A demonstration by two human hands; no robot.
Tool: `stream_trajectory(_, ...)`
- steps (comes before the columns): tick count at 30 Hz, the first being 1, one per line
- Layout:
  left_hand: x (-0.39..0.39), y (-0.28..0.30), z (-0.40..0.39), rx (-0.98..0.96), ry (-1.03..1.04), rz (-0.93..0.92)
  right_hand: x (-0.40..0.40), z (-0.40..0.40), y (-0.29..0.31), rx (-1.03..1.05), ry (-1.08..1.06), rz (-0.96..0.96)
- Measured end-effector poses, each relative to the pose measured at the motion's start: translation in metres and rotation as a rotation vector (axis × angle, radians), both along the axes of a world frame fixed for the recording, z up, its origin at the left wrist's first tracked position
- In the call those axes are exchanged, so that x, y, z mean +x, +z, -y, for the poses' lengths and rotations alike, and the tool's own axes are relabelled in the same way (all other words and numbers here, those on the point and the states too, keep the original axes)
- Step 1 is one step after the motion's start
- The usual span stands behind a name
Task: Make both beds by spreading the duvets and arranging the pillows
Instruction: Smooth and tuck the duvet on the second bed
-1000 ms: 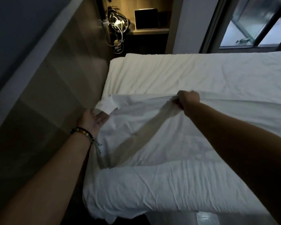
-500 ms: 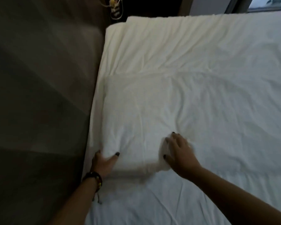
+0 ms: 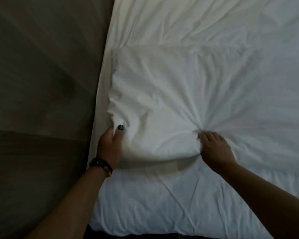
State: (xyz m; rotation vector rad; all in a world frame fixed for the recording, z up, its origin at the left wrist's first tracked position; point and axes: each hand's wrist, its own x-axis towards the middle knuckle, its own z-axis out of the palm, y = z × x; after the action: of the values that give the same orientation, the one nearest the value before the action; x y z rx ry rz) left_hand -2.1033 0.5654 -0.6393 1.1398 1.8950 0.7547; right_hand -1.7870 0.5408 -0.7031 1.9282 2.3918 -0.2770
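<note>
A white duvet (image 3: 162, 195) covers the bed, and its top part (image 3: 162, 94) is folded back into a thick double layer. My left hand (image 3: 110, 145) grips the fold's left corner by the bed's edge, thumb on top of the cloth. My right hand (image 3: 214, 149) pinches the fold's near edge further right, and creases fan out from its fingertips. Beyond the fold lies the bare white sheet (image 3: 179, 21). No pillow is in view.
A dark wood-panelled wall (image 3: 41, 100) runs close along the bed's left side. The bed's near edge (image 3: 145, 233) is at the bottom of the view, with dark floor below it.
The folded duvet layer was held up a second ago and now lies flat on the bed. Both hands moved to its near edge and took hold of it. My view dropped closer.
</note>
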Motion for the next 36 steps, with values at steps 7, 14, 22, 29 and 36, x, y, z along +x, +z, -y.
stream_trajectory(7, -0.043, -0.008, 0.034, -0.201, -0.065, -0.248, 0.011, 0.020, 0.044, 0.035, 0.277, -0.243)
stream_trajectory(14, -0.036, -0.027, 0.014, -0.446, -0.075, -0.375, 0.017, 0.043, 0.013, 0.015, 0.034, -0.053)
stream_trajectory(22, -0.033, -0.039, -0.003, -0.521, 0.068, -0.152, 0.035, 0.052, 0.002, -0.076, -0.108, 0.094)
stream_trajectory(29, -0.041, 0.005, -0.009, -0.379, -0.068, -0.170, 0.026, 0.020, 0.064, -0.015, -0.330, 0.011)
stream_trajectory(36, -0.048, 0.050, 0.083, -0.374, 0.034, -0.087, 0.022, 0.088, 0.146, 0.060, -0.282, -0.035)
